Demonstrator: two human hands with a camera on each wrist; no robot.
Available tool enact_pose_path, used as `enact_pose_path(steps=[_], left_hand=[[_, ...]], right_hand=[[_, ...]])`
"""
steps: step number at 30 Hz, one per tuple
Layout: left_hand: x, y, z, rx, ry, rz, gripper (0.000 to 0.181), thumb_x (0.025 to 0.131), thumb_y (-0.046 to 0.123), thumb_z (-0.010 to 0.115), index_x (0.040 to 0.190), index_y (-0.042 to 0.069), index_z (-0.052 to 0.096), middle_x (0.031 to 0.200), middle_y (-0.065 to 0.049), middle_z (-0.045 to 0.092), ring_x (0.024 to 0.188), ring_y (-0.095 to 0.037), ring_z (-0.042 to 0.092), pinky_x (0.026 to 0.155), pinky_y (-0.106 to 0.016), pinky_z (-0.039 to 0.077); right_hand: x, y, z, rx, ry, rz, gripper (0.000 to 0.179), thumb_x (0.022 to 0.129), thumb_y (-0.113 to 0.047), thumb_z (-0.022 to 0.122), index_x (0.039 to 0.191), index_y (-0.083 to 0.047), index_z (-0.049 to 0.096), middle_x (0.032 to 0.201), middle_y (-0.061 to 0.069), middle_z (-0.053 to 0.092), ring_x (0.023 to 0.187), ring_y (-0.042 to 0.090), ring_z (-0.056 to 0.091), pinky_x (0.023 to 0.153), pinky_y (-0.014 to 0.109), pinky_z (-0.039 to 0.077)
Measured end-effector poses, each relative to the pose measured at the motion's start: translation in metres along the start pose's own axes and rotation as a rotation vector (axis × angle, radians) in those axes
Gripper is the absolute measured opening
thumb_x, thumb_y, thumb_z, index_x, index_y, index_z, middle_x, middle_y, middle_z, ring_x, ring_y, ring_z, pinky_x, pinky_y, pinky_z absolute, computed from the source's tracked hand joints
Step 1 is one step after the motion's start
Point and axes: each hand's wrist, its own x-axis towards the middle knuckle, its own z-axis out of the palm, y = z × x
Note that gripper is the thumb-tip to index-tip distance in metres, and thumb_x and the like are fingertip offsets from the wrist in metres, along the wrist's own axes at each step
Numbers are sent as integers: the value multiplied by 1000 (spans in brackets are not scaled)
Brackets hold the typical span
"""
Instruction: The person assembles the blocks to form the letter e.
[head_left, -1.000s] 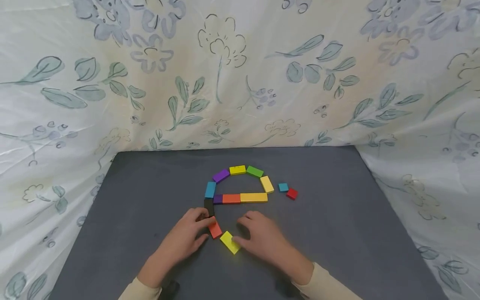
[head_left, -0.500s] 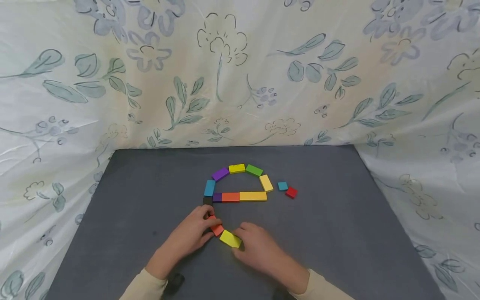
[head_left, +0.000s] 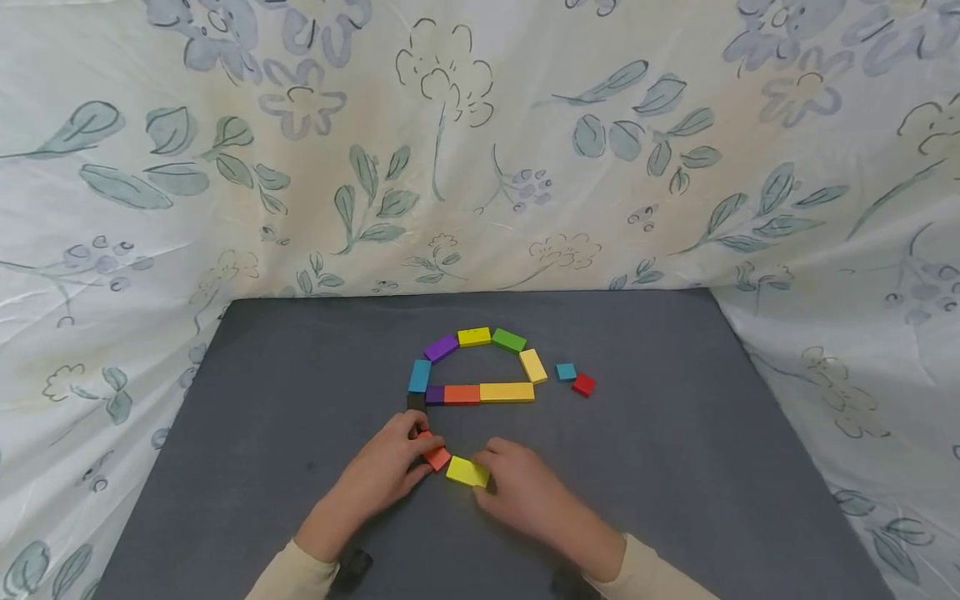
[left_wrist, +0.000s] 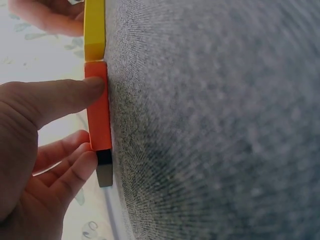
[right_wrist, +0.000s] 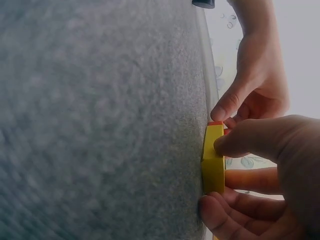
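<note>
On the dark mat, my left hand (head_left: pixel 381 468) pinches an orange-red block (head_left: pixel 438 457) between thumb and fingers; the left wrist view shows the thumb on the near side of this block (left_wrist: pixel 98 117). Beyond it, partly covered by the fingers, is a black block (head_left: pixel 416 402). My right hand (head_left: pixel 528 493) grips a bright yellow block (head_left: pixel 467 472) by its right end, thumb in front and fingers behind. In the head view the yellow block's left end lies close beside the orange-red block's lower corner.
A curve of blue (head_left: pixel 420 377), purple (head_left: pixel 442 347), yellow (head_left: pixel 474 337), green (head_left: pixel 509 340) and pale yellow (head_left: pixel 533 366) blocks stands above a straight row ending in a long yellow block (head_left: pixel 507 392). Small blue (head_left: pixel 566 372) and red (head_left: pixel 583 384) blocks lie right. Floral cloth (head_left: pixel 480 167) hangs behind.
The right hand has taken hold of the yellow block, turned it more crosswise and shifted it slightly up and right. The orange-red block has tilted further under the left hand.
</note>
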Motion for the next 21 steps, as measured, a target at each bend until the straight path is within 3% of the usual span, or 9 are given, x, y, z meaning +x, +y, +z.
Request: enact_pose_path(steps=[10, 21], left_hand=[[2, 1, 0, 15, 4, -3, 36, 86, 14, 96, 119, 16, 82, 120, -10, 60, 99, -22, 55, 81, -37, 57], [0, 0, 3, 16, 13, 2, 37, 84, 14, 96, 118, 17, 81, 119, -9, 59, 97, -21, 53, 78, -36, 56]], right_hand=[[-1, 0, -3, 15, 19, -25, 31, 91, -22, 89, 118, -9, 81, 89, -10, 54, 73, 6, 51, 69, 23, 50], [-1, -2, -1, 18, -7, 4, 33, 91, -24, 89, 121, -10, 80, 91, -10, 55, 75, 6, 52, 69, 24, 51]])
